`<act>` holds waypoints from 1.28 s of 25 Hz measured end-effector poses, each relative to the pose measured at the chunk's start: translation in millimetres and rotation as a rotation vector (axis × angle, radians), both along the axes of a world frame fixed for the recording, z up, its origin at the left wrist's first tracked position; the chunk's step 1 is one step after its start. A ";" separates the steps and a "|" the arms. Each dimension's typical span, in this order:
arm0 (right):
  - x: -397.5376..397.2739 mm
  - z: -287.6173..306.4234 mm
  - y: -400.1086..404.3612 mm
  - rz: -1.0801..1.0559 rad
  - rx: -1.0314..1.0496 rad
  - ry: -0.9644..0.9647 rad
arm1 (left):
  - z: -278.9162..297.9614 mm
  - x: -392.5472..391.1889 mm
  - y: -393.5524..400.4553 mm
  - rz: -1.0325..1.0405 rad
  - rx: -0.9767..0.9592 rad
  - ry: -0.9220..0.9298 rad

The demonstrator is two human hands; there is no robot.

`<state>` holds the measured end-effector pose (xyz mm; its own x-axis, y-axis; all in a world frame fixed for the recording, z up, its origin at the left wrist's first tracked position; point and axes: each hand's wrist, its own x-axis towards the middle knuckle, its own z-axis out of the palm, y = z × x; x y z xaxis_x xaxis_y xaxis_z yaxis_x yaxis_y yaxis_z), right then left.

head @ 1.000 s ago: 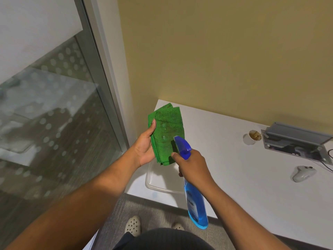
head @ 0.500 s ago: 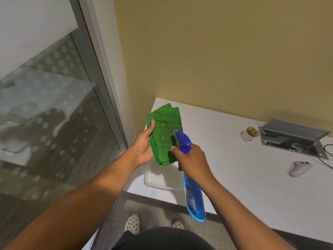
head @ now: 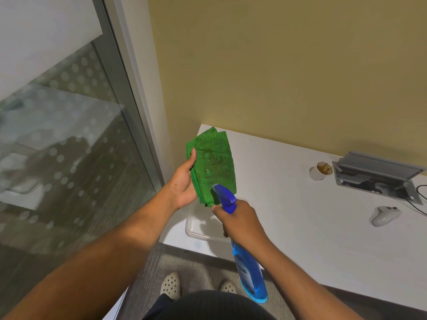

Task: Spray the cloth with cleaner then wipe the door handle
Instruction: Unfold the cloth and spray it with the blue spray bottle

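Above the tabletop's (head: pixel 288 204) left corner, the left hand (head: pixel 182 183) grips a folded green microfibre cloth (head: pixel 213 162); the right hand (head: pixel 240 221) clasps a blue translucent spray bottle (head: pixel 249 271), nozzle close to it. Overspray could wet the tabletop or the clear plastic tray (head: pixel 198 229) below.

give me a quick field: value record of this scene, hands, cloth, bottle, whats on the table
left hand: holds the folded green cloth upright
right hand: grips the blue spray bottle, nozzle aimed at the cloth
cloth state: darker wet-looking spots on its face
table: white, with a clear tray, paper cup, white controller, open grey cable box
door handle: not in view
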<state>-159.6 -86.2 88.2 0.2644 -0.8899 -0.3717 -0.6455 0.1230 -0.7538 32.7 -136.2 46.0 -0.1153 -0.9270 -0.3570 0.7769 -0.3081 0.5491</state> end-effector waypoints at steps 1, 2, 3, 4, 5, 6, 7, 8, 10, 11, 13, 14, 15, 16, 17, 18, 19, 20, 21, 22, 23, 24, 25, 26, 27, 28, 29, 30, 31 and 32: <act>-0.1 -1.7 0.9 -0.007 0.004 -0.005 | 0.8 -0.5 -0.1 -0.002 -0.004 0.001; -1.0 -3.1 0.8 -0.015 0.003 -0.006 | 1.4 -1.2 -0.1 -0.004 -0.007 0.004; -2.6 -3.2 0.2 -0.024 -0.003 -0.005 | 1.4 -1.5 0.0 -0.004 -0.008 0.005; -5.3 -3.4 -1.6 -0.039 -0.013 -0.004 | 1.1 -1.9 -0.1 -0.005 -0.006 0.006; -8.9 -2.8 -4.1 -0.058 -0.022 -0.002 | 0.6 -2.0 -0.3 -0.007 -0.005 0.006; -13.1 -2.5 -7.4 -0.081 -0.025 -0.002 | 0.3 -1.9 -0.1 -0.010 -0.004 0.007; -17.5 -2.6 -10.7 -0.102 -0.022 -0.002 | 0.0 -1.6 -0.2 -0.012 -0.003 0.007; -21.2 -4.2 -13.6 -0.118 -0.016 0.001 | -0.3 -1.0 -0.3 -0.015 -0.003 0.008; -26.2 -7.8 -16.5 -0.130 -0.012 0.017 | -0.7 -0.1 -1.0 -0.026 -0.006 0.006; -27.9 -9.2 -16.7 -0.128 -0.012 0.017 | -0.7 0.2 -1.4 -0.032 -0.008 0.003; -29.9 -9.0 -15.9 -0.119 -0.015 -0.003 | -1.0 0.2 -1.9 -0.036 -0.012 0.003; -30.5 -6.7 -15.5 -0.119 -0.025 -0.018 | -1.3 0.0 -1.7 -0.035 -0.013 0.006; -30.9 -3.5 -15.5 -0.129 -0.040 -0.038 | -1.9 0.1 -1.3 -0.034 -0.013 0.008; -31.3 -0.5 -16.0 -0.152 -0.059 -0.066 | -2.6 0.6 -0.2 -0.033 -0.011 0.009; -31.9 3.2 -17.0 -0.189 -0.080 -0.100 | -3.9 1.5 0.9 -0.030 -0.007 0.009; -32.6 6.9 -18.7 -0.240 -0.100 -0.140 | -5.1 2.5 2.7 -0.024 -0.002 0.010; -33.9 10.5 -21.3 -0.296 -0.118 -0.189 | -6.5 4.1 4.9 -0.014 0.005 0.009; -35.3 12.8 -25.4 -0.350 -0.136 -0.243 | -7.9 6.2 7.2 -0.004 0.014 0.009; -37.8 14.3 -29.8 -0.388 -0.156 -0.291 | -10.2 8.8 9.4 0.005 0.022 0.012; -40.5 14.1 -34.5 -0.410 -0.179 -0.330 | -12.7 11.0 11.9 0.014 0.030 0.016; -43.0 12.8 -38.4 -0.421 -0.203 -0.364 | -15.3 12.8 14.2 0.024 0.038 0.013; -44.2 9.1 -41.7 -0.426 -0.230 -0.387 | -17.4 14.6 16.8 0.033 0.048 0.009; -45.6 3.8 -44.6 -0.422 -0.261 -0.391 | -19.4 15.6 18.5 0.037 0.057 0.008; -46.9 -3.4 -47.6 -0.406 -0.287 -0.381 | -20.8 15.8 19.9 0.037 0.065 0.009; -46.8 -11.2 -49.1 -0.384 -0.300 -0.377 | -22.3 17.1 21.9 0.041 0.069 0.006; -45.9 -19.2 -50.0 -0.366 -0.303 -0.387 | -23.5 18.3 24.3 0.047 0.069 0.002; -46.0 -26.6 -50.1 -0.352 -0.303 -0.406 | -24.7 18.9 25.8 0.051 0.071 0.000; -45.5 -34.0 -50.4 -0.337 -0.299 -0.425 | -25.8 19.0 26.9 0.053 0.075 -0.001; -44.8 -40.4 -50.0 -0.319 -0.293 -0.443 | -27.0 19.2 27.9 0.055 0.080 -0.003; -43.5 -46.3 -49.4 -0.303 -0.288 -0.460 | -27.8 18.8 28.8 0.054 0.082 -0.005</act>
